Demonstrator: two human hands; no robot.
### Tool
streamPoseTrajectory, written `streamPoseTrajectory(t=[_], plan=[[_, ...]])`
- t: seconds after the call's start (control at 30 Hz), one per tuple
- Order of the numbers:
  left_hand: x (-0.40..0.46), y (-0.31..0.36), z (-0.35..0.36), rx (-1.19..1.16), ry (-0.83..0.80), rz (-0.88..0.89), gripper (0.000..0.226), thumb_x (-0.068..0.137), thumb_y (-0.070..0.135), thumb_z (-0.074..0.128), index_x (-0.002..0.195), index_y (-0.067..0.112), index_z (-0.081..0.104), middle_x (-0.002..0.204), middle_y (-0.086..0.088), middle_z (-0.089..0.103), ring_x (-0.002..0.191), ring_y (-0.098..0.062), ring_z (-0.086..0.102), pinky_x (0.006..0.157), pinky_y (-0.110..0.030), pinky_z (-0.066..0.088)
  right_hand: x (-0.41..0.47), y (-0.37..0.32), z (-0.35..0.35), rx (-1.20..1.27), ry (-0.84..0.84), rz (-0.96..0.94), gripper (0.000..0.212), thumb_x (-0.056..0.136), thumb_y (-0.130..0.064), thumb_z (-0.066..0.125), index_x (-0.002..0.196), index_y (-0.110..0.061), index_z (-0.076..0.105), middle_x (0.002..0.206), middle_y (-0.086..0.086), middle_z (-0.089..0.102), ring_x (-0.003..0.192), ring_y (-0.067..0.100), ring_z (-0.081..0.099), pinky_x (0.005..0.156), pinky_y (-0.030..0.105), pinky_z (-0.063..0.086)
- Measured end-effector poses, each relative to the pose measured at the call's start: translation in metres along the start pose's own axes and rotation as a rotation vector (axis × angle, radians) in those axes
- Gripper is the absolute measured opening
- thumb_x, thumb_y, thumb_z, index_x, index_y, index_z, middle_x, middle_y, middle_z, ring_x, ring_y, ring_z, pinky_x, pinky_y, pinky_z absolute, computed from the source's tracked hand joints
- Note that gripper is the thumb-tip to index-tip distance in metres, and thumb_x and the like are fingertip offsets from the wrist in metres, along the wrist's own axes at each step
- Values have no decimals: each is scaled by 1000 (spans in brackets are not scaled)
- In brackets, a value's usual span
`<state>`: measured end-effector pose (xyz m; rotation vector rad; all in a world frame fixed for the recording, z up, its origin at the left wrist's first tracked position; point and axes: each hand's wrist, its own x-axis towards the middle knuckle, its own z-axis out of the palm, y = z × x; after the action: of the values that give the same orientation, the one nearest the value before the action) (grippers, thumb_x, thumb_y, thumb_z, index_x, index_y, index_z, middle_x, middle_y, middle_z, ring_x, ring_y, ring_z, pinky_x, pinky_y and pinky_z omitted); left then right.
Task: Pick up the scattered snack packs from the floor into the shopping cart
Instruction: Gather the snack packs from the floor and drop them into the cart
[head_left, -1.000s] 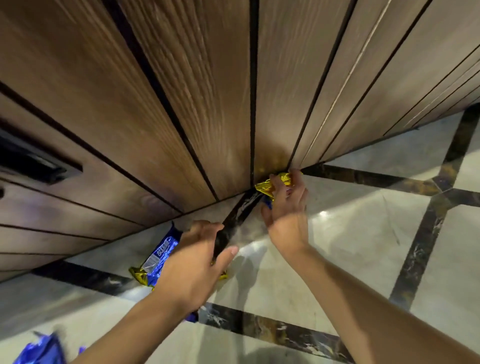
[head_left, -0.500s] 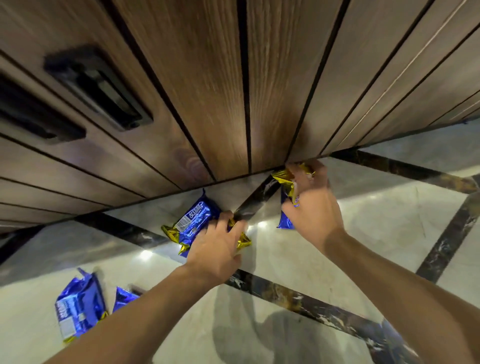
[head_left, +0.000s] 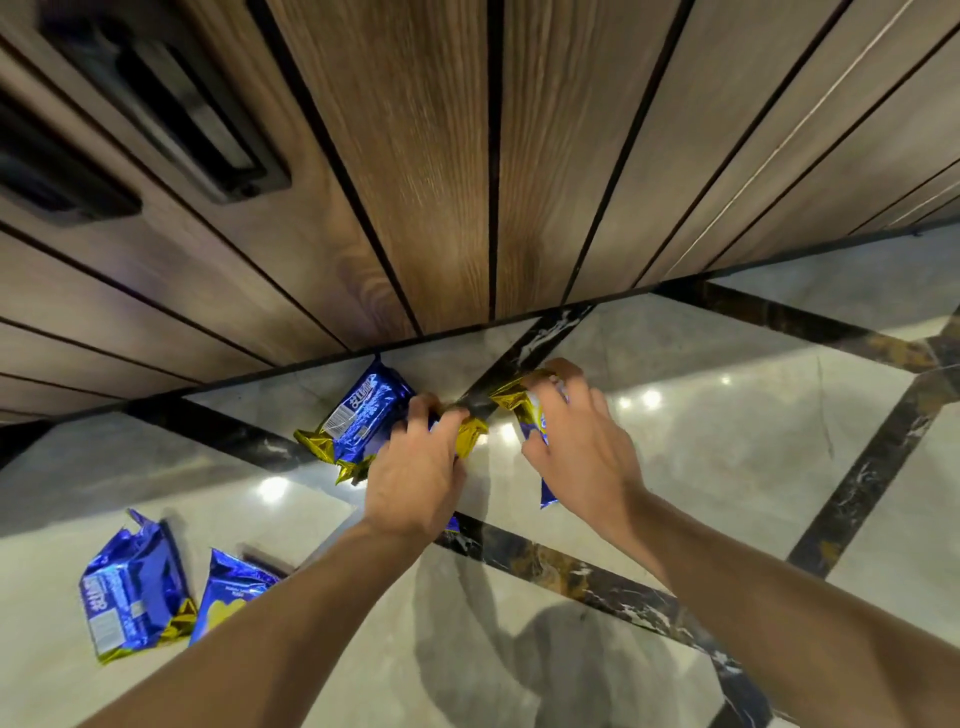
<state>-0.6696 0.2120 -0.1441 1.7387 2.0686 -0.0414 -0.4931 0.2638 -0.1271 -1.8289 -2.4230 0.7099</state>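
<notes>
Blue and gold snack packs lie on a marble floor close to a wood-panelled wall. My left hand (head_left: 415, 467) grips one pack (head_left: 358, 415) by its gold end, near the wall. My right hand (head_left: 582, 441) holds a second pack (head_left: 524, 410), fingers curled over it, so most of it is hidden. Two more packs lie at the lower left: one flat (head_left: 130, 592), the other (head_left: 228, 587) partly behind my left forearm. No shopping cart is in view.
The panelled wall (head_left: 441, 182) rises right behind the packs and carries two dark recessed handles (head_left: 171, 109). Dark marble strips (head_left: 582, 577) cross the glossy floor. My shadow falls on the tiles below my arms.
The view has dropped and pulled back, bringing both lower-left packs fully into sight. My hands have come closer together, each still gripping its pack near the wall.
</notes>
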Motion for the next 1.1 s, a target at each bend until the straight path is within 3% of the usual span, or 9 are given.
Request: streamPoseTrajectory(t=[0.13, 0.3, 0.57, 0.73, 0.8, 0.93, 1.1], plan=[[-14, 13, -43, -182, 41, -37, 50, 85, 26, 67, 129, 33, 43, 136, 1, 37, 107, -29, 54, 80, -45, 54, -13, -9, -38, 112, 45, -5, 39, 88, -27, 58, 125, -32, 47, 129, -4, 39, 110, 21, 46, 75, 35, 49], [-78, 39, -163, -301, 152, -52, 47, 85, 23, 69, 123, 33, 43, 124, 1, 37, 111, -26, 44, 73, -45, 54, -70, -69, -140, 211, 49, -20, 41, 86, -27, 63, 123, -31, 46, 138, -8, 34, 107, 19, 50, 70, 36, 54], [-277, 90, -467, -444, 187, -243, 43, 82, 20, 67, 121, 27, 51, 123, 0, 40, 108, -26, 48, 84, -43, 51, -210, -235, -422, 328, 3, 50, 41, 83, -23, 67, 120, -28, 51, 132, -9, 38, 102, 23, 52, 69, 43, 54], [-406, 118, -626, -358, 268, -395, 43, 82, 28, 66, 121, 28, 48, 126, 2, 38, 112, -25, 47, 74, -41, 51, -278, -343, -572, 302, 23, -81, 41, 82, -22, 66, 120, -29, 52, 136, -8, 37, 107, 22, 52, 68, 39, 52], [-442, 120, -656, -359, 330, -437, 44, 82, 28, 66, 122, 28, 48, 129, 3, 39, 113, -24, 47, 73, -36, 46, -295, -375, -602, 296, 4, -168, 41, 82, -24, 66, 121, -31, 52, 136, -9, 37, 111, 21, 50, 72, 39, 52], [-503, 110, -682, -486, 509, -578, 41, 81, 24, 64, 120, 26, 52, 124, 2, 42, 114, -23, 48, 89, -39, 49, -327, -430, -618, 284, -110, -341, 41, 80, -23, 65, 118, -30, 54, 130, -6, 38, 110, 23, 51, 79, 38, 49], [-595, 88, -703, -497, 697, -836, 43, 80, 17, 67, 121, 16, 55, 120, -7, 46, 112, -28, 44, 96, -33, 33, -374, -501, -621, 300, -239, -514, 37, 77, -30, 62, 113, -32, 53, 124, -6, 37, 108, 25, 52, 81, 42, 50]])
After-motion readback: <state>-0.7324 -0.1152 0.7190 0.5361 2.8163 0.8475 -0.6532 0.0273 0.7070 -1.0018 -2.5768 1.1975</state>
